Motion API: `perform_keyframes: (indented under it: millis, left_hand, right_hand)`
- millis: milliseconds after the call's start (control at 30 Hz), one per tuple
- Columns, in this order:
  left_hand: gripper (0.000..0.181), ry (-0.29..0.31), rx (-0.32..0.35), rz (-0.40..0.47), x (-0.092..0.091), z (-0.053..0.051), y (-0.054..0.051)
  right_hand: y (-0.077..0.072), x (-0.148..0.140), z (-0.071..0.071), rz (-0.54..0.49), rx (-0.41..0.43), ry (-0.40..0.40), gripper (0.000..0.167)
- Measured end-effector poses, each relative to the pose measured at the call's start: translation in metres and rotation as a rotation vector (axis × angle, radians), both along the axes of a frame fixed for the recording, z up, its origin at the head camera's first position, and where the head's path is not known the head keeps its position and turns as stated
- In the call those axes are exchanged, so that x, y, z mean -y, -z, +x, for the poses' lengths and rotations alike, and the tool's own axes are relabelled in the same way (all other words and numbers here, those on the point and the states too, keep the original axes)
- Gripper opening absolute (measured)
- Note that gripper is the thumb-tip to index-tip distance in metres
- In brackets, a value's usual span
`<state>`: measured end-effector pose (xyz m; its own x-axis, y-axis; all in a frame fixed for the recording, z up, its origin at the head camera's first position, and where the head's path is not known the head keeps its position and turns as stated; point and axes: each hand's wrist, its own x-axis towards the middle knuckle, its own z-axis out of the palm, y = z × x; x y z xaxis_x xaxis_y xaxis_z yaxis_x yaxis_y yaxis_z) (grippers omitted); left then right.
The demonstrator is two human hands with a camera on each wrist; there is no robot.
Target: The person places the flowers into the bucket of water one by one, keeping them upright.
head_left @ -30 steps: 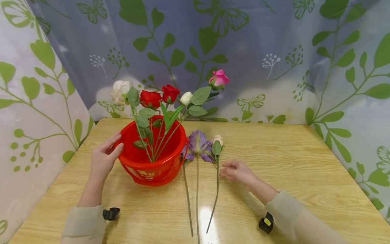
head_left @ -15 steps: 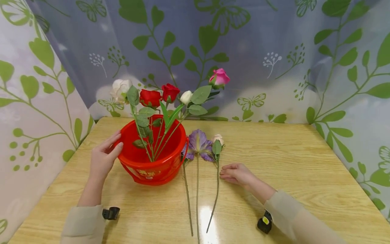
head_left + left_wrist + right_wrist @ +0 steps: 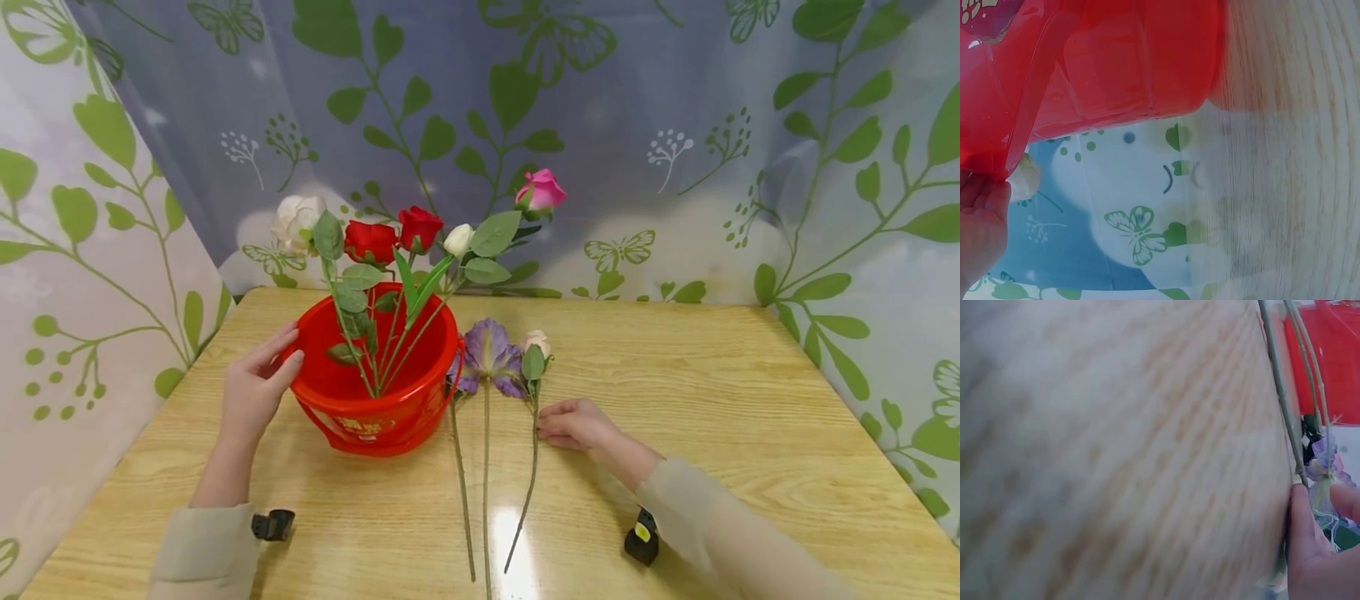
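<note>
"Leftward, the right hand (image 3: 581,425) has come up to the pale peach rose with a broad green leaf (image 3: 533,364), and the lower end of its long thin stem has edged left too."

"Is it pinching the stem?"

"Touching it with the fingertips; the right wrist view shows thumb and forefinger spread apart."

"Where does that rose lie?"

"Near the middle of the pale wood-grain table (image 3: 697,375), bloom toward the far edge, stem toward the near one. Just left of it is a ruffled purple flower with yellow streaks (image 3: 487,354), then another long-stemmed flower (image 3: 463,492), its head partly hidden behind the red plastic bucket with yellow lettering (image 3: 408,421)."

"And the left hand (image 3: 255,387)?"

"Unmoved, pinching the bucket's rim between thumb and fingers, on the side facing the table's left edge."

"What does the bucket hold?"

"It stands toward the table's far left corner, with a full white bloom (image 3: 297,221), two red roses (image 3: 371,242), a closed white bud (image 3: 459,242) and a bright pink rose (image 3: 542,192), which leans out furthest right."
</note>
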<state>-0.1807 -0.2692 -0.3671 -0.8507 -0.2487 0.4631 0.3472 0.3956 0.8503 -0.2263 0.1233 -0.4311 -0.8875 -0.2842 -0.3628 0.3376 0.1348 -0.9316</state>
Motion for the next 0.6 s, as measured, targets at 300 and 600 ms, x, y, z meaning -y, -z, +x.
perform_keyframes:
  millis: [300, 600]
  left_hand:
    - [0.033, 0.0, -0.002, -0.012, 0.001, -0.001, 0.001]
    - [0.033, 0.0, 0.005, -0.007, 0.002, -0.001, 0.001]
  right_hand:
    - [0.003, 0.009, -0.002, 0.138, -0.038, 0.056, 0.025]
    - [0.006, 0.013, -0.005, 0.18, -0.05, 0.099, 0.02]
